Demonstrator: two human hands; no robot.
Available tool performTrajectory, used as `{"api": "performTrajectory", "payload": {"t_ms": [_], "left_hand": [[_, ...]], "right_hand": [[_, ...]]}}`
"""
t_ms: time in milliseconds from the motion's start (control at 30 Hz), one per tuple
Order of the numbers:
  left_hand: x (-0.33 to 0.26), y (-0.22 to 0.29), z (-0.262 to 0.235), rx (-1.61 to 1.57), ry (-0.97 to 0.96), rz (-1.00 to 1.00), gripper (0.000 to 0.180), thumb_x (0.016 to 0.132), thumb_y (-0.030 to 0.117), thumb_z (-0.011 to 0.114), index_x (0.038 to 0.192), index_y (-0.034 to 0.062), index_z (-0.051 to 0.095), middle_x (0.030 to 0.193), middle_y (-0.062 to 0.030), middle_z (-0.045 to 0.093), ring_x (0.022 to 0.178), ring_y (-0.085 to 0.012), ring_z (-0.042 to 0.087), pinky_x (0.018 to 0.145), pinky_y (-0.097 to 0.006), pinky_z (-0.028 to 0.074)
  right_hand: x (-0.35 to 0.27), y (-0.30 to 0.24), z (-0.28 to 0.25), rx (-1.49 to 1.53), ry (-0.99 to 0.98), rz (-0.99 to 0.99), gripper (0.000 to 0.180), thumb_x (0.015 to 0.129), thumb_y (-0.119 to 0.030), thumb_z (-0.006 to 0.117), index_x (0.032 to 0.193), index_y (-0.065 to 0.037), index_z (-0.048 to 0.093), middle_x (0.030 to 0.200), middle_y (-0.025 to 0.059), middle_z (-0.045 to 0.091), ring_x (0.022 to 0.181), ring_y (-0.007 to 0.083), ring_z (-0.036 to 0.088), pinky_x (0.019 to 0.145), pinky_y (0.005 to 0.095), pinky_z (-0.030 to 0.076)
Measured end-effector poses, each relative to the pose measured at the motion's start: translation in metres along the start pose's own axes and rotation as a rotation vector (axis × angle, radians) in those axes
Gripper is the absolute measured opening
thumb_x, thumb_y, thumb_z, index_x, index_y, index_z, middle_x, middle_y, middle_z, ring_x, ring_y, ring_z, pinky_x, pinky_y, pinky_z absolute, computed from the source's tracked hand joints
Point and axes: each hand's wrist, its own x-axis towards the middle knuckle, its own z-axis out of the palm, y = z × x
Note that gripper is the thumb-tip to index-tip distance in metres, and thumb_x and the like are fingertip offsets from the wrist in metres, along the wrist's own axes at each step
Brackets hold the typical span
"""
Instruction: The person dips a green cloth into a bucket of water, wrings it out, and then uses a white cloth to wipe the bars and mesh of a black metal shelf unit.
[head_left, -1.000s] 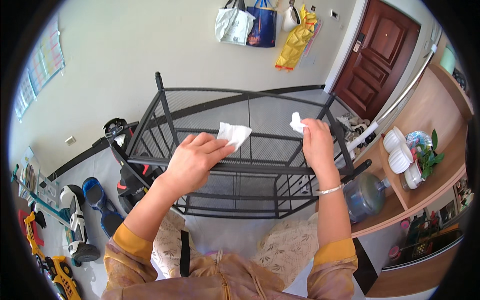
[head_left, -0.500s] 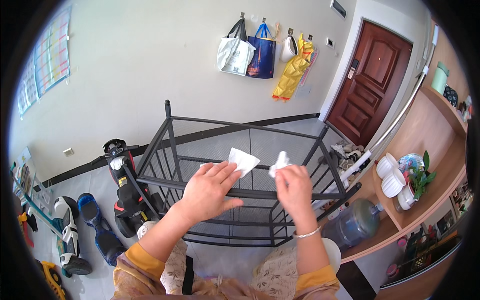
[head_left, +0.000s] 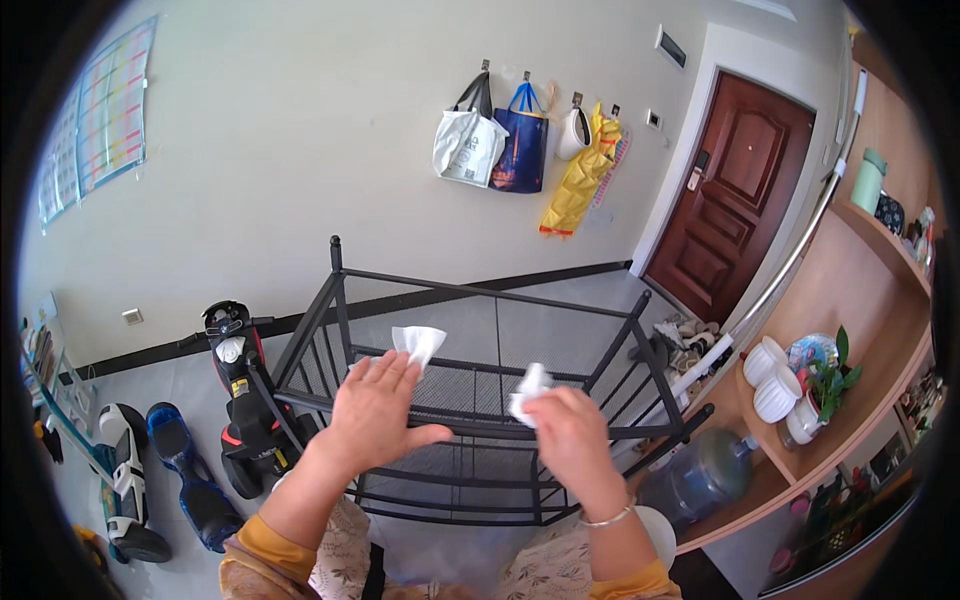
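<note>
A black metal wire rack [head_left: 480, 300] with mesh shelves stands on the floor in front of me. My left hand [head_left: 375, 415] is spread flat over the rack's near left part, pressing a white wipe [head_left: 418, 343] that sticks out past the fingertips. My right hand [head_left: 565, 432] is closed around a second crumpled white wipe [head_left: 528, 385] above the rack's near rail, right of centre. A thin bracelet sits on my right wrist. The two hands are close together, about a hand's width apart.
A small black-and-red ride-on scooter [head_left: 238, 400] stands left of the rack, with hoverboards [head_left: 185, 470] beyond it. Bags [head_left: 492, 140] and a yellow garment [head_left: 578, 175] hang on the wall. A brown door [head_left: 738, 195], wooden shelving [head_left: 800, 400] and a water jug [head_left: 700, 475] are at right.
My right hand has moved left and down toward the left hand. The view has tilted up, so the rack sits lower in the picture.
</note>
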Motion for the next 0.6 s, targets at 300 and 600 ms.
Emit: {"api": "performTrajectory", "payload": {"t_ms": [300, 600], "left_hand": [[0.002, -0.016, -0.001, -0.16, -0.016, 0.085, 0.083, 0.083, 0.068, 0.05, 0.12, -0.0061, 0.057, 0.126, -0.022, 0.056, 0.124, -0.0359, 0.048, 0.104, -0.045, 0.037], [0.047, 0.054, 0.026, -0.306, -0.068, 0.368, 0.088, 0.082, 0.068, 0.053, 0.13, -0.0054, 0.048, 0.135, -0.0233, 0.049, 0.13, -0.0371, 0.043, 0.109, -0.046, 0.032]], "right_hand": [[-0.049, 0.102, -0.041, -0.214, 0.24, 0.502, 0.011, 0.08, -0.003, 0.061, 0.091, -0.006, 0.061, 0.085, 0.015, 0.061, 0.08, 0.0362, 0.061, 0.071, 0.0432, 0.048], [0.004, 0.022, 0.027, -0.055, 0.09, 0.282, 0.011, 0.085, -0.01, 0.058, 0.093, -0.004, 0.062, 0.083, 0.0154, 0.062, 0.078, 0.0359, 0.061, 0.068, 0.0432, 0.049]]}}
